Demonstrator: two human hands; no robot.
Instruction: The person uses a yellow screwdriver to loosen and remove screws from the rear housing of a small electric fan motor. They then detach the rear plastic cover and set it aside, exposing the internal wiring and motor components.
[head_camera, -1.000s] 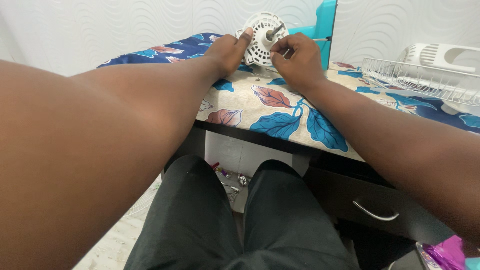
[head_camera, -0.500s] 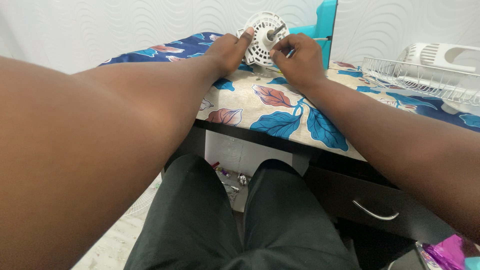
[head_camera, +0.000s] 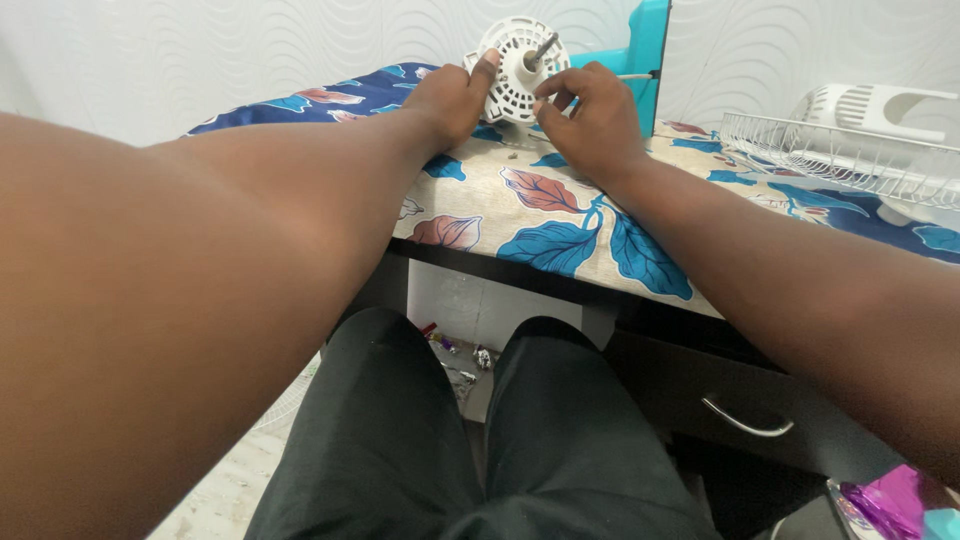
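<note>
The left hand (head_camera: 450, 98) is near the top middle of the frame. It curls around the left side of a round white fan motor housing (head_camera: 518, 68), and its thumb presses on the front rim. The right hand (head_camera: 590, 120) is just beside it on the right. Its fingers (head_camera: 556, 92) are pinched close together at the front of the housing, but I cannot tell if they grip something small. A metal shaft (head_camera: 541, 47) sticks out of the middle of the housing.

The housing stands on a table under a flowery cloth (head_camera: 560, 225), close to the back wall. A teal part (head_camera: 640, 45) stands right behind it. The table's near edge runs across the middle, with bare cloth between it and the hands.

At the upper right lies a white wire fan guard (head_camera: 830, 155), cut off by the frame edge. A small dark bit (head_camera: 512, 154) on the cloth is too tiny to make out.
</note>
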